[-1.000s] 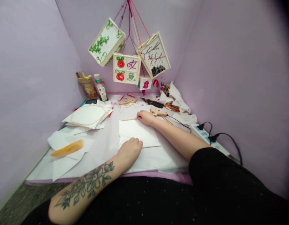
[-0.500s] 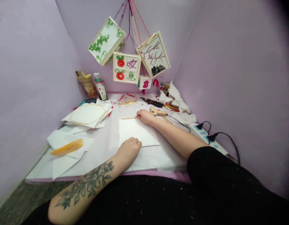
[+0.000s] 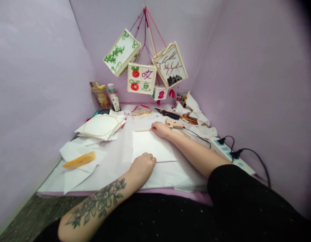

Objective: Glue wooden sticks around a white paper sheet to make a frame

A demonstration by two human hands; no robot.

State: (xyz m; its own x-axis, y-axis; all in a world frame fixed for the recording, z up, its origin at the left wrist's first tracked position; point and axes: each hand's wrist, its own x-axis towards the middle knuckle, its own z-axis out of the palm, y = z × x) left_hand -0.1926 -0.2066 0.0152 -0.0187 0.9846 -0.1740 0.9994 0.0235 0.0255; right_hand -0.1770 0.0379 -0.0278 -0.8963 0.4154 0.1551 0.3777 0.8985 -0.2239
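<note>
A stack of white paper (image 3: 155, 146) lies flat in front of me, with a thin wooden stick (image 3: 141, 130) along its far edge. My right hand (image 3: 160, 129) is closed on the right part of that stick, fingers pinched together. At the near edge of the paper, my left hand (image 3: 144, 164) is curled closed over the edge; its fingertips are hidden underneath. Just beyond my right hand lies a beige glue gun (image 3: 173, 124) with a black cord. Several thin sticks (image 3: 183, 133) lie beside it.
Pliers (image 3: 169, 114) and a pile of short sticks (image 3: 142, 113) lie farther back. Paper with a hexagonal stick frame (image 3: 101, 125) and an orange-yellow strip (image 3: 79, 160) are at left. A power strip (image 3: 232, 155) runs along the right; decorated lanterns (image 3: 141, 79) hang behind.
The whole view has shifted, so everything appears a little lower and to the right. Both hands keep nearly the same places on the paper and stick.
</note>
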